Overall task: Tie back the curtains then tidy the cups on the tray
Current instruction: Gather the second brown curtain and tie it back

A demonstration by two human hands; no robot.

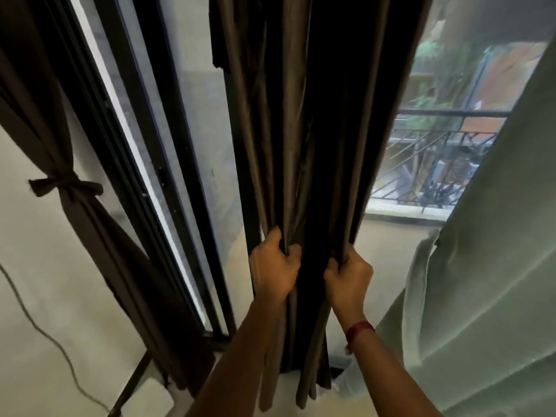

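Curtain (pixel 316 130) in dark brown hangs gathered into thick folds just right of the black door frame (pixel 186 176), and I have both hands on it. My left hand (pixel 275 266) is curled round the folds on the frame side. My right hand (pixel 349 276), a red band (pixel 359 329) at its wrist, grips the folds on the far side. Left of the frame a second brown curtain (pixel 75 224) is already cinched by its tie (pixel 66 186). Well right of the frame hangs a pale green curtain (pixel 481 266).
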